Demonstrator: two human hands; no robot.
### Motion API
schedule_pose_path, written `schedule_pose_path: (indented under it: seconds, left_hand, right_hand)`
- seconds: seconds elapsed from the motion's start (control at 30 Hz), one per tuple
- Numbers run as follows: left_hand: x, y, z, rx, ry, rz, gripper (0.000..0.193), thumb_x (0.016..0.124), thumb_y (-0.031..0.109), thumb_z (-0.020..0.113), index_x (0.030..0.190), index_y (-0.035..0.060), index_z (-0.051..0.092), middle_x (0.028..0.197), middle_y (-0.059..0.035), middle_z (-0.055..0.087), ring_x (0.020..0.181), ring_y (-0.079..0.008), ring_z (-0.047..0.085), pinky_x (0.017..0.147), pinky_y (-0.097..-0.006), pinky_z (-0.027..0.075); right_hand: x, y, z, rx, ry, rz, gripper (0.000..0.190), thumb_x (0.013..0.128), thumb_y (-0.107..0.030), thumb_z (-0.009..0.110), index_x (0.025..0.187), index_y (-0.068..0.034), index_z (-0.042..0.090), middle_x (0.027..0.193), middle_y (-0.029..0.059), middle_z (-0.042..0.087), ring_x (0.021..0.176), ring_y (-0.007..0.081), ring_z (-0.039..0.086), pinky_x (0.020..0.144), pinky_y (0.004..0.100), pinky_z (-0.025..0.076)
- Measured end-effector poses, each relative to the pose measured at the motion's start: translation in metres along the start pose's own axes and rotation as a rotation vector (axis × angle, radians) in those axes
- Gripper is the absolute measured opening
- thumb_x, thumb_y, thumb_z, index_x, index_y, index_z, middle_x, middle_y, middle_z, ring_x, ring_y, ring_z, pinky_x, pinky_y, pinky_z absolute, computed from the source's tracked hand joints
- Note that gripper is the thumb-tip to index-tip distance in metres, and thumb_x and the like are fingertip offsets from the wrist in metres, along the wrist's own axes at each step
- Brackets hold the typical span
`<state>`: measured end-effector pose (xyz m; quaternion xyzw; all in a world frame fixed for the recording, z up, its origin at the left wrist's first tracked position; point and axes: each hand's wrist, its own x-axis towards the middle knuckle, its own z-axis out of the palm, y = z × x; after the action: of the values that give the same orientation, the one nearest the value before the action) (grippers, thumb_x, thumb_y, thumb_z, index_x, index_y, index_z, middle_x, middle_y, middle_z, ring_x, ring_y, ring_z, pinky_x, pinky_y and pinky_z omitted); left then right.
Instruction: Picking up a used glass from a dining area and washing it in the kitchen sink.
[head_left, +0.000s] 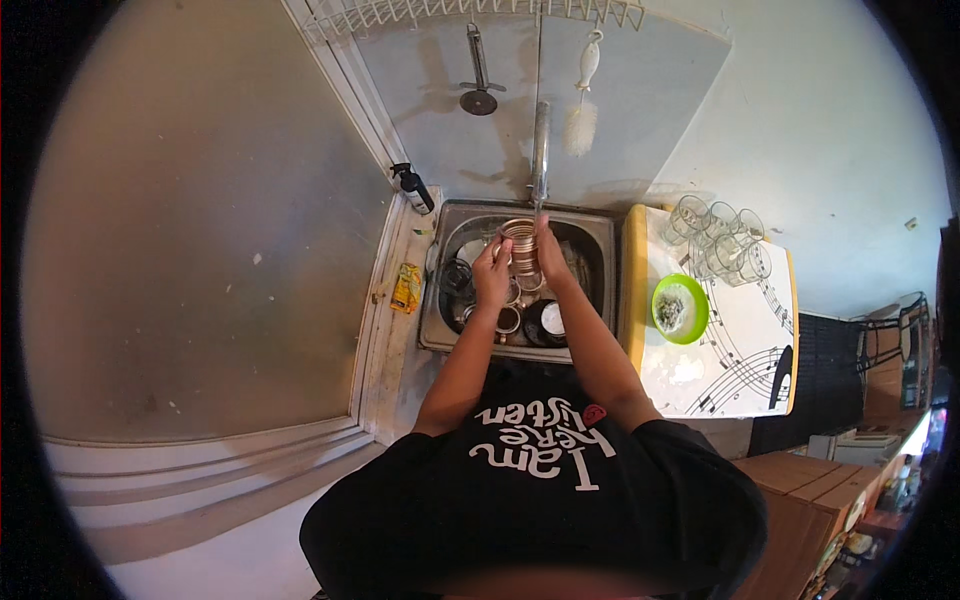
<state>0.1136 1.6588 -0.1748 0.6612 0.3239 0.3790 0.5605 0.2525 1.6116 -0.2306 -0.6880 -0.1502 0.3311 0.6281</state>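
Note:
Over a metal sink (610, 300), a ribbed, brownish mug or cup (520, 244) is held between both hands. My left hand (493, 271) grips its left side, with the thumb pointing up. My right hand (552, 257) holds the other side, close under the spout of the metal faucet (541, 142). In the basin below lie glass cups, a mug with dark contents or interior (508, 320), and a black round vessel (540, 322) with a white round thing on it. The fingers behind the held cup are partly hidden.
Right of the sink, a white surface with yellow edges (731, 375) bears several drinking glasses (726, 247) and a green bowl (701, 307) with a scrubber-like thing. On the left ledge are a yellow packet (406, 288) and a black spray bottle (413, 189). A bottle brush (581, 127) and pizza cutter (478, 101) hang above.

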Motion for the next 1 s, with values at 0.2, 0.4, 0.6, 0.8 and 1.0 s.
schedule_pose_path:
  seconds: [0.2,0.4,0.6,0.8,1.0]
  left_hand:
    - [0.0,-0.006,-0.043,-0.214,-0.201,-0.097,0.043,0.095,0.027,0.062,0.131,0.0026,0.057,0.104,-0.0053,0.069,0.089,-0.0079,0.06,0.079,-0.0236,0.048]
    - [0.01,-0.019,-0.041,-0.165,-0.413,-0.063,0.047,0.096,0.028,0.06,0.136,0.0041,0.052,0.111,-0.0044,0.067,0.098,-0.0101,0.059,0.085,-0.0281,0.048]
    - [0.013,-0.019,-0.046,-0.349,-0.023,-0.317,0.035,0.097,0.033,0.057,0.118,0.0056,0.061,0.116,-0.007,0.063,0.102,-0.0188,0.061,0.085,-0.0346,0.05]
    - [0.009,-0.019,-0.051,-0.33,-0.008,-0.332,0.029,0.098,0.029,0.054,0.115,0.0055,0.061,0.114,-0.0068,0.063,0.098,-0.0186,0.063,0.084,-0.0345,0.05]
    - [0.007,-0.016,-0.051,-0.367,0.014,-0.326,0.021,0.099,0.02,0.053,0.111,0.0064,0.063,0.107,-0.0042,0.065,0.092,-0.0155,0.063,0.077,-0.0314,0.049]
  right_hand:
    - [-0.051,-0.058,-0.008,0.011,-0.561,-0.302,0.08,0.067,-0.005,0.086,0.133,-0.005,0.043,0.123,0.0081,0.058,0.114,0.0175,0.055,0.097,0.0319,0.045]
    - [-0.059,-0.089,-0.015,-0.738,-0.189,-0.526,0.077,0.061,-0.025,0.087,0.124,-0.006,0.047,0.101,0.0134,0.069,0.101,0.0277,0.067,0.087,0.0368,0.052]
    - [-0.058,-0.095,-0.011,-0.595,-0.205,-0.513,0.079,0.058,-0.032,0.087,0.121,-0.005,0.048,0.096,0.0161,0.07,0.094,0.0342,0.068,0.082,0.0403,0.053]
    - [-0.055,-0.103,-0.007,-0.53,-0.103,-0.473,0.076,0.057,-0.031,0.087,0.119,-0.003,0.052,0.103,0.017,0.068,0.099,0.031,0.067,0.087,0.0377,0.051]
    - [-0.036,-0.098,-0.006,-0.765,-0.125,-0.568,0.075,0.056,-0.03,0.087,0.118,-0.003,0.054,0.103,0.0156,0.068,0.098,0.0295,0.067,0.088,0.0379,0.05]
